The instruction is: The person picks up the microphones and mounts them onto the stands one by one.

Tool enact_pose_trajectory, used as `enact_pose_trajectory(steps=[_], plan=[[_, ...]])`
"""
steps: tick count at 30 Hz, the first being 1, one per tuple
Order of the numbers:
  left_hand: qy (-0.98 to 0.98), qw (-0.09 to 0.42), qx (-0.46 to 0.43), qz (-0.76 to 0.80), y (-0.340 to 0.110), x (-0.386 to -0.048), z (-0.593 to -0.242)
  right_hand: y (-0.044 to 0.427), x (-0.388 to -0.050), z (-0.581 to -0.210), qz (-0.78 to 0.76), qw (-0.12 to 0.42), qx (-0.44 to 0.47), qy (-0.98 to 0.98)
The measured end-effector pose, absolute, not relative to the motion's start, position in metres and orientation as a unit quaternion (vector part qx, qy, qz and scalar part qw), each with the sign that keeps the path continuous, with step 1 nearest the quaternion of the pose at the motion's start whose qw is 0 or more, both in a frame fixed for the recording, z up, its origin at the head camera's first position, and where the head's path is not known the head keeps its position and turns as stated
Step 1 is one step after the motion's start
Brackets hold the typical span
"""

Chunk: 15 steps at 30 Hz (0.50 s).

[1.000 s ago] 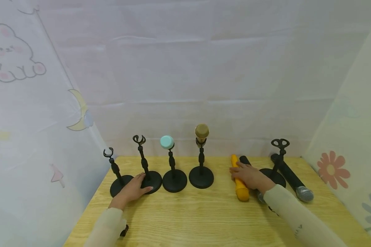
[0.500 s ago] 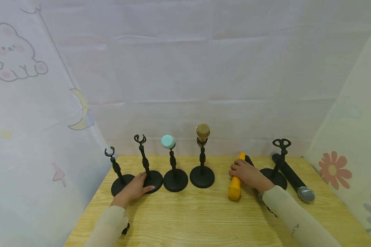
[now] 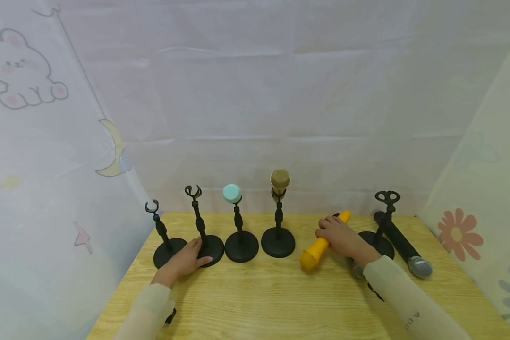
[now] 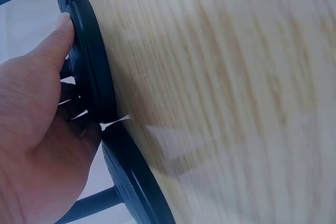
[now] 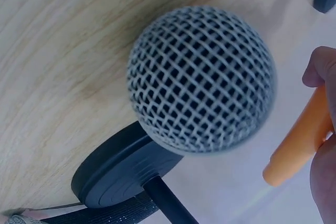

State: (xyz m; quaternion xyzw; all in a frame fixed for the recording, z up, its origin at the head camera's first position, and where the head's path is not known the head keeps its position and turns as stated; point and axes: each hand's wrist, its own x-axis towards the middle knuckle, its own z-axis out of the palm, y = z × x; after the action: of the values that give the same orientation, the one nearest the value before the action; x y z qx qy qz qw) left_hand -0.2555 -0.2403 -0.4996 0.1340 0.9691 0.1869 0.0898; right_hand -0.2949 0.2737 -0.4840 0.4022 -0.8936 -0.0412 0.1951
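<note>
My left hand holds the round base of a black microphone stand, whose clip holds nothing. In the left wrist view the thumb lies against the base rim and the curled fingers are partly hidden. My right hand grips an orange microphone by its handle, head pointing towards me and left. Its tail shows in the right wrist view as an orange handle. Beneath the right forearm lies a black microphone, mostly hidden, with a silver mesh head.
Another clip stand is at far left. Stands with a mint-topped microphone and a gold microphone are mid-table. At right are a two-ring stand and a black microphone. Wooden table backs onto a cloth wall.
My right hand has taken hold of the orange microphone and swung its head to the left, so it lies at a slant. The left hand has stayed on the stand base.
</note>
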Motion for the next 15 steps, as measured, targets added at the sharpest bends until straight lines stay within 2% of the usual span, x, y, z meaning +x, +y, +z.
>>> enact_pose_trajectory(steps=[6, 15], plan=[[0.968, 0.099, 0.153, 0.173, -0.239, -0.249, -0.497, 0.274, -0.291, -0.475, -0.008, 0.192, 0.384, -0.903], [0.968, 0.086, 0.156, 0.176, -0.239, -0.243, -0.500, 0.273, -0.284, -0.468, 0.015, 0.203, 0.388, -0.899]])
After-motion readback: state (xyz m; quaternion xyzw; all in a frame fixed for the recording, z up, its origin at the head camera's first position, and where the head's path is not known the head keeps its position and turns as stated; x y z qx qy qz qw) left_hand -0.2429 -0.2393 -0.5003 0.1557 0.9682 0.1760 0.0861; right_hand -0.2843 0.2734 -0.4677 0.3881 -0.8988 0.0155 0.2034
